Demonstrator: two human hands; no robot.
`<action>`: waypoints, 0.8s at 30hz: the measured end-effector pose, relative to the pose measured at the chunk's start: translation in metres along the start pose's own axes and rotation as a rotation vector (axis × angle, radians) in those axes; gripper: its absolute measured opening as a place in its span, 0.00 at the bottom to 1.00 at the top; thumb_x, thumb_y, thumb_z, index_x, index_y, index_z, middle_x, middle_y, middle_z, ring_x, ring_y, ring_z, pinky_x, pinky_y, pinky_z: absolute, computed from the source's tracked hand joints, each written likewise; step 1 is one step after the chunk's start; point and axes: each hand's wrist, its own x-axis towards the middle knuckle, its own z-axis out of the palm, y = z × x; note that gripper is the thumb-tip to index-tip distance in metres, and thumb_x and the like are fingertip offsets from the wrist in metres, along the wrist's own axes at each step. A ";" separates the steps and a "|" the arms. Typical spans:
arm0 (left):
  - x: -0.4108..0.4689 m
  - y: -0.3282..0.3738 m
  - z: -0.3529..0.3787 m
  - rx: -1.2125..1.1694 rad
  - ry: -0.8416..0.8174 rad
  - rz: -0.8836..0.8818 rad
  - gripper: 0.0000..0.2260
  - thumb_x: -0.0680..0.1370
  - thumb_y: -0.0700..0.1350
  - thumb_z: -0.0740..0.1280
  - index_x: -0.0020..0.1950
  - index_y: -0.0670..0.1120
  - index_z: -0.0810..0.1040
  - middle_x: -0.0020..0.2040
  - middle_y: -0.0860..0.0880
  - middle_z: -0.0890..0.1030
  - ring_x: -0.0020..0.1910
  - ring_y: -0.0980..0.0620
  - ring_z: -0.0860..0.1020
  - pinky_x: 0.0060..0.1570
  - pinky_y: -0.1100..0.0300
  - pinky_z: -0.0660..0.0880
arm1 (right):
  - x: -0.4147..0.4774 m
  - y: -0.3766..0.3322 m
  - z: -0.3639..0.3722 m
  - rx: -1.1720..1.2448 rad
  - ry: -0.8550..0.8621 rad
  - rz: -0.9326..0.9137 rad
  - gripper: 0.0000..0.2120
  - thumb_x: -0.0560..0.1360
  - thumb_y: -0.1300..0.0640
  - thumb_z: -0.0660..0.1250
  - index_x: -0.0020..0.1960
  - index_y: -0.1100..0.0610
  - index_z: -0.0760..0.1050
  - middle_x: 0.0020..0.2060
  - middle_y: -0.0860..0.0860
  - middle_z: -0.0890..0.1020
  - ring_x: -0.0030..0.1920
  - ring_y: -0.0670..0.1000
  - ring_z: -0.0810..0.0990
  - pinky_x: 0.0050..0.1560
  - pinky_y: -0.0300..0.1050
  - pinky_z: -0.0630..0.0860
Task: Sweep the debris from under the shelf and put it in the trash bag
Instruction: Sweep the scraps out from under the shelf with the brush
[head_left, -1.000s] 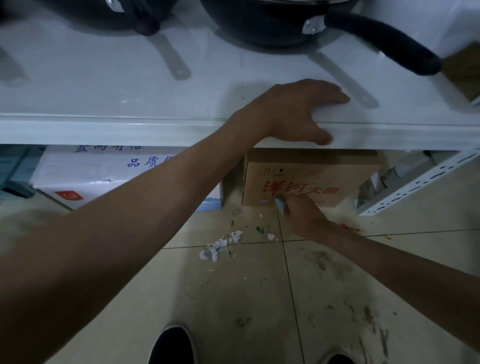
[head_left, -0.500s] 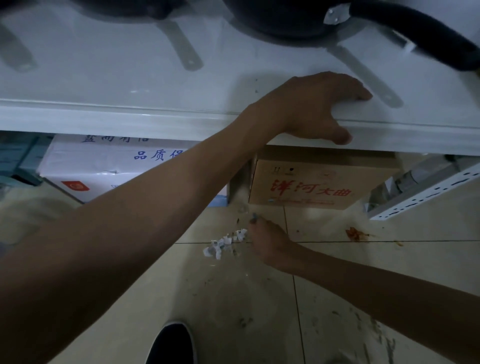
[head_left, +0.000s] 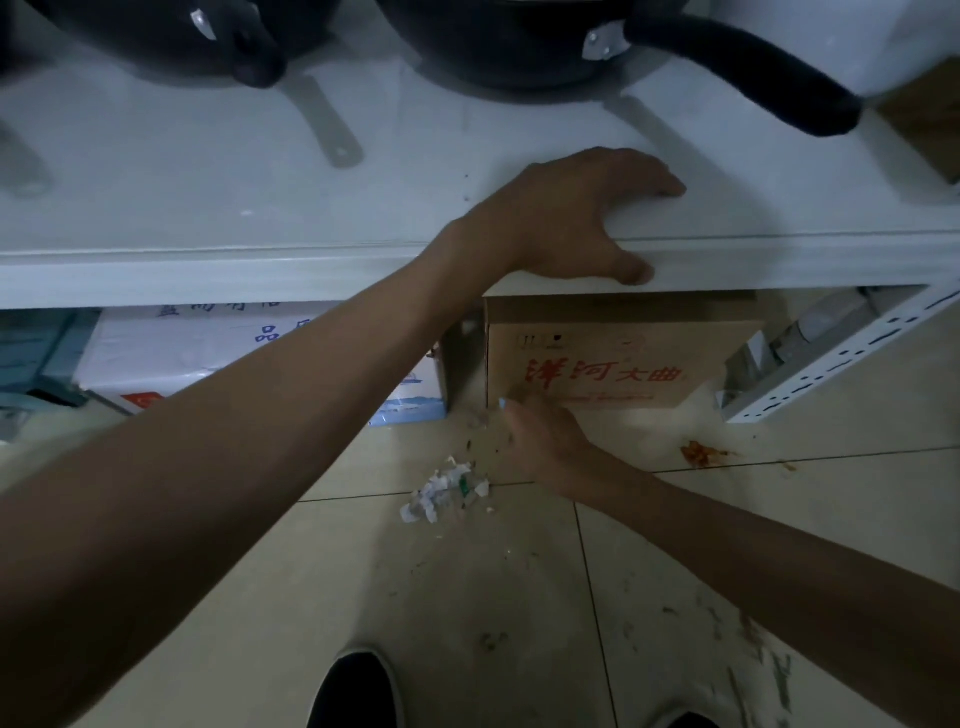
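Note:
A small pile of white paper scraps with a green bit (head_left: 441, 488) lies on the tiled floor just in front of the white shelf (head_left: 260, 275). My right hand (head_left: 545, 441) is low over the floor to the right of the pile, at the foot of a brown cardboard box (head_left: 602, 364). It is closed around a small light-blue object (head_left: 503, 403) that sticks out past the fingers. My left hand (head_left: 582, 218) holds the shelf's front edge, fingers on top and thumb on the lip. No trash bag is in view.
Two black pans (head_left: 498, 47) stand on the shelf, one long handle (head_left: 753, 78) pointing right. Under the shelf sit a white box (head_left: 171, 358) and a perforated white rail (head_left: 831, 364). A red smear (head_left: 698, 452) marks the floor. My shoe (head_left: 353, 691) is at the bottom.
My right hand swept left to the scraps, then drew back toward the brown box. The loose green and white bits now lie with the pile. My left hand stayed on the shelf.

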 end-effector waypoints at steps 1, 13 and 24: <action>0.000 0.000 0.000 -0.002 -0.003 -0.001 0.33 0.72 0.62 0.70 0.75 0.59 0.65 0.76 0.59 0.64 0.73 0.57 0.63 0.67 0.58 0.62 | -0.001 0.004 -0.002 -0.024 0.014 0.002 0.09 0.77 0.64 0.61 0.55 0.60 0.76 0.50 0.55 0.81 0.48 0.53 0.80 0.44 0.43 0.76; 0.002 0.001 0.000 -0.011 0.008 -0.015 0.33 0.71 0.63 0.71 0.74 0.60 0.66 0.75 0.60 0.65 0.72 0.57 0.64 0.65 0.59 0.63 | -0.028 -0.034 0.032 -0.108 -0.136 -0.245 0.05 0.67 0.57 0.75 0.42 0.55 0.83 0.38 0.53 0.84 0.39 0.51 0.84 0.34 0.41 0.74; 0.003 -0.004 0.004 0.004 0.010 0.001 0.33 0.71 0.64 0.69 0.74 0.59 0.66 0.75 0.59 0.66 0.72 0.56 0.65 0.68 0.55 0.65 | -0.027 -0.042 0.027 -0.082 0.035 -0.219 0.18 0.37 0.55 0.80 0.18 0.57 0.72 0.15 0.47 0.74 0.13 0.42 0.70 0.17 0.29 0.57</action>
